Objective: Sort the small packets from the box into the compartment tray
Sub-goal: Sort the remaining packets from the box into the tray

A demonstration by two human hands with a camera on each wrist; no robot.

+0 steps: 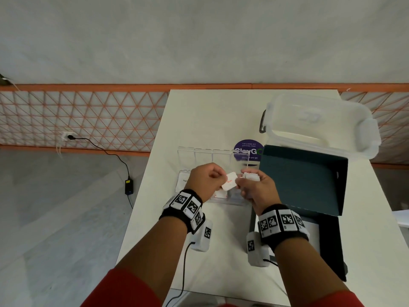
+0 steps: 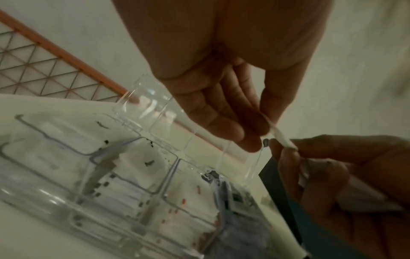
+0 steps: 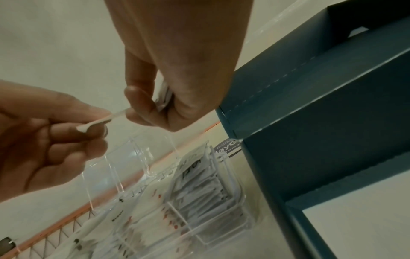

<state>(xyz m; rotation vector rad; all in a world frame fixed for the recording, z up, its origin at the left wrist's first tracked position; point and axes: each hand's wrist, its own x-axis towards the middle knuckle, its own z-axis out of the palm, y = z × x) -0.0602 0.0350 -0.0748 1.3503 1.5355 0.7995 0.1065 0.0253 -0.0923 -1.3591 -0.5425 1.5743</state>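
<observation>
Above the clear compartment tray [image 1: 238, 203], my left hand [image 1: 218, 177] pinches a white packet with red print [image 1: 229, 181] between thumb and fingers. My right hand [image 1: 241, 180] touches the packet's other end with thumb and forefinger and holds a small stack of packets [image 1: 250, 175] in its curled fingers. In the left wrist view the packet [image 2: 280, 135] shows edge-on between both hands. From the right wrist, the stack [image 3: 164, 98] sits in the right palm and the packet [image 3: 97, 121] reaches across to the left hand. The tray [image 3: 221, 233] has its lids up and several packets in its compartments. The dark teal box [image 1: 305, 180] stands open at the right.
A clear plastic tub [image 1: 321, 122] sits behind the box at the table's far right. A purple round sticker [image 1: 247, 150] lies behind the tray. The table's left edge runs close to my left arm. On the floor lie a power adapter [image 1: 129, 186] and its cable.
</observation>
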